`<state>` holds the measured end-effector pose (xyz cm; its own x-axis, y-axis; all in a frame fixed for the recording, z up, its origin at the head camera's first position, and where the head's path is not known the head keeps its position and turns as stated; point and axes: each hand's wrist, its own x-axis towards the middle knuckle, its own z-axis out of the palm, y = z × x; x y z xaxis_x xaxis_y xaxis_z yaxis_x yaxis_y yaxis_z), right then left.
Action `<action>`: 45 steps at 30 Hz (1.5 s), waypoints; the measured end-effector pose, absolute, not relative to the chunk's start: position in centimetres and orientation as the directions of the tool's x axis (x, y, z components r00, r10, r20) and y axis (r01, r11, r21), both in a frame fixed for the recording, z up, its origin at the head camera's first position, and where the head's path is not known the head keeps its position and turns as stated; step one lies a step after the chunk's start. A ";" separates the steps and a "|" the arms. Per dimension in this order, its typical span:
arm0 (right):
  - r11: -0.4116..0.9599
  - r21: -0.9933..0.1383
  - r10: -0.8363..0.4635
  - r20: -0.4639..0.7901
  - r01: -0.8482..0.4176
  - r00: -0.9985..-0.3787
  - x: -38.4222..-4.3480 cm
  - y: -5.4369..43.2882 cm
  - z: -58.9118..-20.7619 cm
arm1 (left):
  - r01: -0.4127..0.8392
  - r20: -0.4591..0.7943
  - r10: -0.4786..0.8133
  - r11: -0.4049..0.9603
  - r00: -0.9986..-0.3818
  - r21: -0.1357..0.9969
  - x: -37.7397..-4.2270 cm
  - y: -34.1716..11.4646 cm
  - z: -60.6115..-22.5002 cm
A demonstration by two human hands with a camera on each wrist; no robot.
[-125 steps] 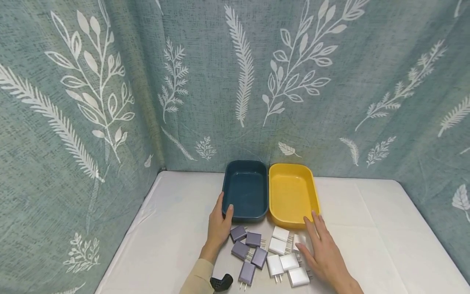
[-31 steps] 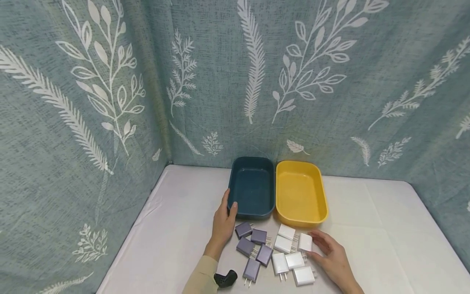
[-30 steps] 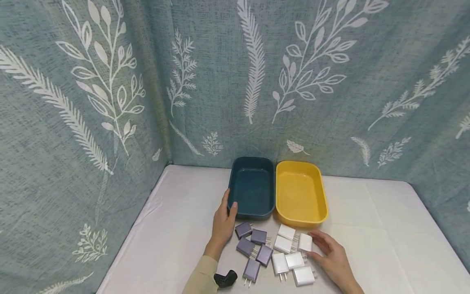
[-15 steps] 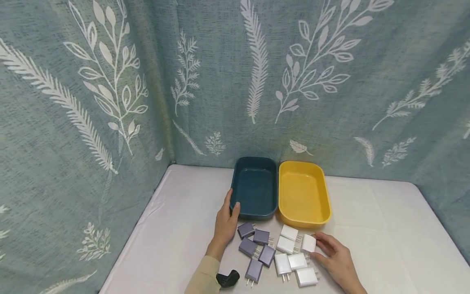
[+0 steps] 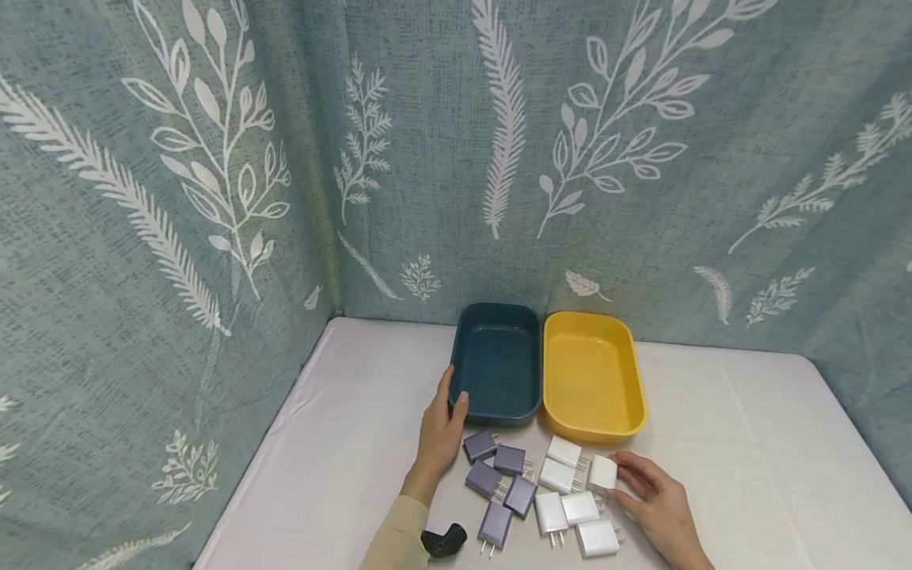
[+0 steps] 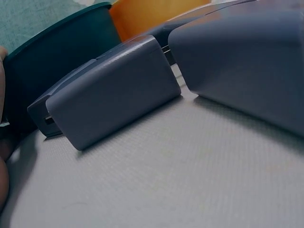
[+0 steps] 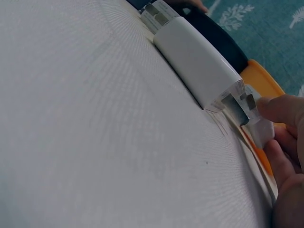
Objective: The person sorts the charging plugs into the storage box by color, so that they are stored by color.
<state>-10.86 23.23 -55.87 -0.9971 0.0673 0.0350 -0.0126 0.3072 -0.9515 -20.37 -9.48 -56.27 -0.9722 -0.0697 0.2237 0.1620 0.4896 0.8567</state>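
My right hand pinches a white plug-in charger between thumb and fingers, at the right end of a group of white chargers. In the right wrist view the pinched charger is partly covered by the thumb and fingertips. My left hand touches the near left corner of a dark blue tray, its fingers along the side and its thumb at the front. Beside that hand lie several purple-grey chargers, one of which looms large in the left wrist view.
A yellow tray stands right of the blue one, both with bare floors. More white chargers lie before it, prongs mostly pointing right or forward. A black curved object is by the left sleeve. Patterned curtains hang behind the white table.
My right hand has come from the yellow tray's near edge down to the white charger and now pinches it. The left hand stays at the blue tray. The head view has shifted slightly.
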 end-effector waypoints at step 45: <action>0.204 -0.962 0.084 0.204 -0.183 -0.975 -10.5 23.0 -55.1 | 0.181 0.244 -0.071 0.483 -0.967 0.857 -20.3 -9.5 -56.3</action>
